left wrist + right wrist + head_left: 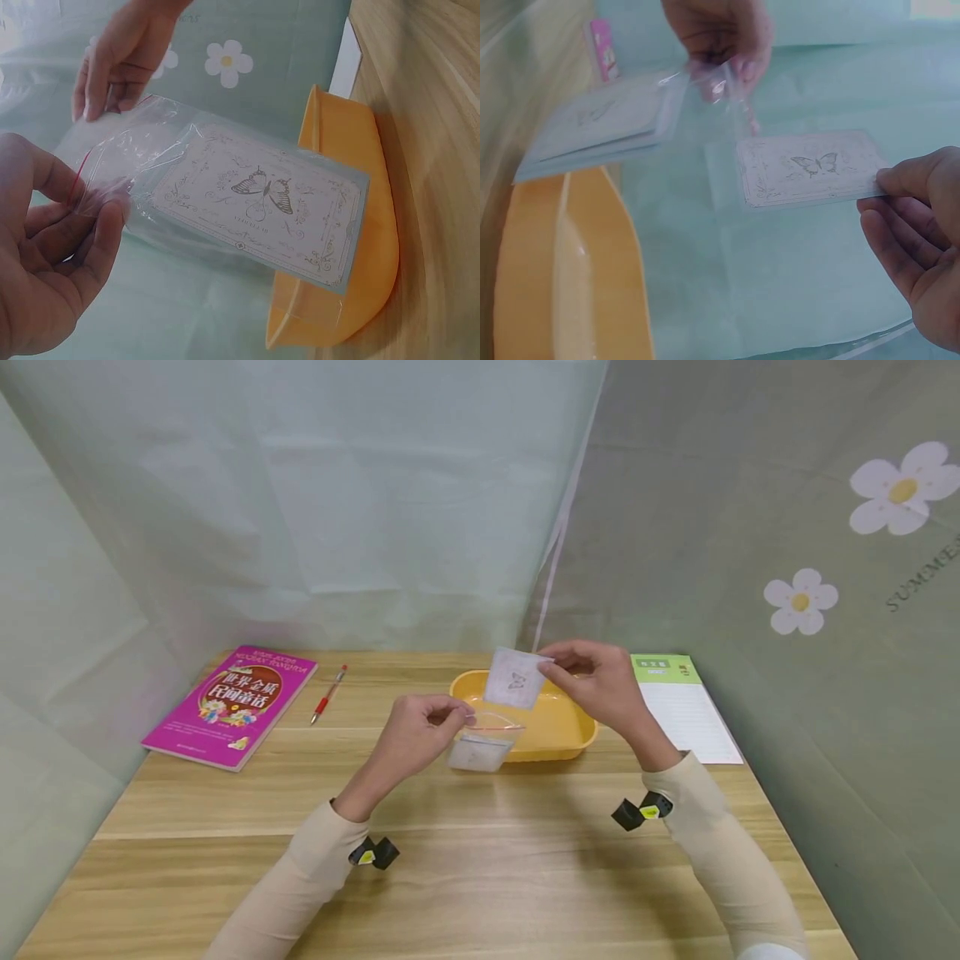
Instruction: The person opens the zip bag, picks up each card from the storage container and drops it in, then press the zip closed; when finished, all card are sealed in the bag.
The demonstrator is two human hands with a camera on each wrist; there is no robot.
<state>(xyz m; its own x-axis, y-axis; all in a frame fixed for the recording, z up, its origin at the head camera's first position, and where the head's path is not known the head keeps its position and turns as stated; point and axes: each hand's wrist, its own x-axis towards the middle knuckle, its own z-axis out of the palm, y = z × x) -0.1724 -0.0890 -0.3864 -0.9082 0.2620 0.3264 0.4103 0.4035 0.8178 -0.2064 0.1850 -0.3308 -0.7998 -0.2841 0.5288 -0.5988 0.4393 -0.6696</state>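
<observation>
Between thumb and fingers, my left hand (418, 729) pinches the top edge of a clear zip bag (498, 727) with a red seal line. Inside the bag sit pale cards (259, 199) printed with a butterfly and a scrolled border. My right hand (600, 681) pinches one side of a single butterfly card (516, 679), held up above and beside the bag's mouth. In the right wrist view, this card (814, 166) is apart from the bag. Both hands are raised over the front of a yellow tray (558, 747).
A pink book (232, 706) lies at the back left of the wooden table, with a red pen (328, 695) beside it. To the right of the tray lies a writing pad (686, 714) with a green top. Hanging cloth (337, 527) encloses the table's back and sides.
</observation>
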